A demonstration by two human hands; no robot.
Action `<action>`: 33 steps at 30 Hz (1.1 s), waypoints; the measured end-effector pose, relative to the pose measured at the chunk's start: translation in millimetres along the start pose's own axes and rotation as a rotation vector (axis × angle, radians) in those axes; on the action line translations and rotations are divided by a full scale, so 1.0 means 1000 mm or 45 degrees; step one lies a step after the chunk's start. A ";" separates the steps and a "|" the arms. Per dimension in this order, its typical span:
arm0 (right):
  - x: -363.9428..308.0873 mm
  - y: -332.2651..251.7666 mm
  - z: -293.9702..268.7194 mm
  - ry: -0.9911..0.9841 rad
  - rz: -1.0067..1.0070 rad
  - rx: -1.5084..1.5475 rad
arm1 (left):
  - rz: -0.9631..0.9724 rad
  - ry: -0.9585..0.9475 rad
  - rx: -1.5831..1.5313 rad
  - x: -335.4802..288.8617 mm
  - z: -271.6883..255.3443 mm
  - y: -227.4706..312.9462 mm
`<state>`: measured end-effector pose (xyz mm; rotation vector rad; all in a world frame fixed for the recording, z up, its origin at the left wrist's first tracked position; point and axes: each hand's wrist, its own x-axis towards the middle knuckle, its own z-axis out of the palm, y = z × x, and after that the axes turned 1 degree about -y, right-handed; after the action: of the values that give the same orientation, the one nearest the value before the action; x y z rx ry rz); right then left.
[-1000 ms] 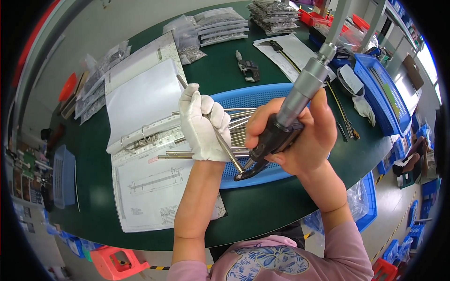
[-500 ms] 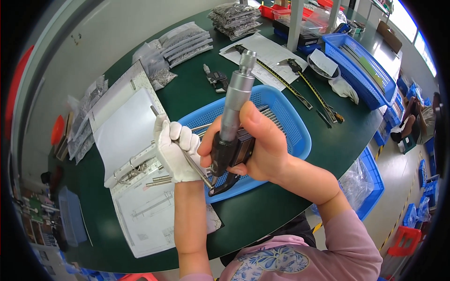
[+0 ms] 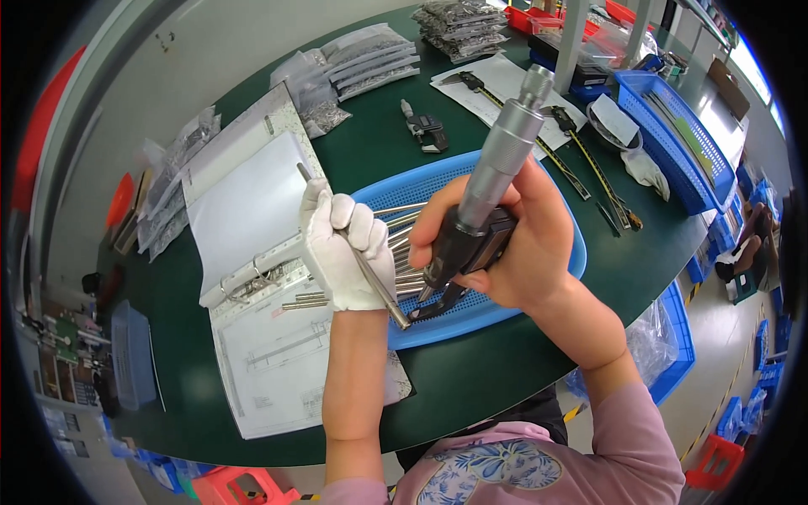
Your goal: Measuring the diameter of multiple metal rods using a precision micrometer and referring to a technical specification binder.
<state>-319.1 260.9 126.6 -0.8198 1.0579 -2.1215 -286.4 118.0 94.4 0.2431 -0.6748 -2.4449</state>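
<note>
My left hand, in a white glove, is closed around a thin metal rod. The rod slants through the fist, its upper end above the knuckles and its lower end below the fingers. In my bare right hand is a digital micrometer, its silver thimble pointing up and its dark frame down. The micrometer's curved jaw lies close beside the rod's lower end; whether they touch I cannot tell. Beneath both hands, a blue perforated basket holds several similar rods.
An open ring binder with a drawing sheet lies at left, several rods on it. Behind are another micrometer, bagged parts and two calipers. A long blue basket stands at far right.
The micrometer has moved right, and its jaw, earlier around the rod's lower end, is now beside it. My left hand keeps its grip on the rod. The whole view has shifted slightly.
</note>
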 end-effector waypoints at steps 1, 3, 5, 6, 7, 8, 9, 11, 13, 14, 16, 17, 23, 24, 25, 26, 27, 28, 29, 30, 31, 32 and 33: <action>-0.001 0.001 0.001 0.046 0.003 0.122 | -0.024 -0.060 -0.035 -0.001 0.001 -0.002; -0.001 0.002 0.001 0.090 0.011 0.245 | -0.031 0.001 -0.013 -0.004 0.006 -0.005; -0.001 0.003 -0.001 -0.108 -0.056 0.223 | -0.049 -0.011 0.016 -0.005 0.006 -0.006; -0.001 0.004 -0.002 -0.108 -0.053 0.223 | -0.057 0.015 0.025 -0.006 0.008 -0.007; -0.001 0.004 -0.003 -0.146 -0.077 0.210 | -0.057 0.017 0.024 -0.007 0.008 -0.007; -0.002 0.005 -0.003 -0.184 -0.101 0.197 | -0.063 -0.002 0.021 -0.007 0.008 -0.007; -0.002 0.004 -0.001 -0.185 -0.099 0.198 | -0.069 -0.020 0.019 -0.007 0.007 -0.007; -0.003 0.003 0.005 0.037 -0.081 0.277 | -0.067 -0.010 0.013 -0.007 0.008 -0.007; -0.003 0.002 0.004 0.000 -0.063 0.252 | -0.066 -0.004 0.006 -0.007 0.008 -0.008; -0.002 0.002 0.003 -0.037 -0.046 0.229 | -0.046 -0.003 0.033 -0.007 0.008 -0.009; -0.002 0.003 0.002 -0.030 -0.035 0.266 | -0.025 -0.001 0.060 -0.007 0.008 -0.010; -0.002 0.004 0.003 -0.023 -0.025 0.304 | -0.026 0.001 0.062 -0.007 0.008 -0.010; -0.002 0.006 0.004 0.027 -0.052 0.343 | -0.048 -0.010 0.022 -0.006 0.005 -0.010; -0.002 0.008 0.003 0.029 -0.054 0.343 | -0.040 0.011 0.051 -0.007 0.006 -0.010; -0.002 0.009 0.002 0.009 -0.055 0.273 | -0.043 0.009 0.052 -0.007 0.006 -0.010; -0.001 0.009 0.001 -0.011 -0.056 0.203 | -0.049 0.012 0.058 -0.007 0.006 -0.010; -0.002 0.008 0.000 0.000 -0.066 0.198 | -0.065 0.009 0.064 -0.007 0.007 -0.011; -0.001 0.006 -0.001 0.009 -0.047 0.123 | -0.077 -0.002 0.065 -0.007 0.007 -0.013; -0.001 0.005 -0.001 0.020 -0.028 0.049 | -0.073 -0.022 0.052 -0.006 0.006 -0.013; 0.000 0.007 -0.001 0.023 -0.021 0.102 | -0.070 -0.043 0.038 -0.006 0.004 -0.013; 0.000 0.007 0.000 0.036 -0.034 0.096 | -0.084 -0.056 0.038 -0.006 0.004 -0.012; 0.000 0.006 0.001 0.025 -0.016 0.090 | -0.085 -0.022 0.066 -0.006 0.005 -0.011; 0.000 0.006 0.001 0.012 0.004 0.087 | -0.083 0.014 0.095 -0.006 0.005 -0.011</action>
<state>-317.4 257.9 122.2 -0.7759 0.9854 -2.1485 -288.2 131.4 93.1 0.3129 -0.7656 -2.4811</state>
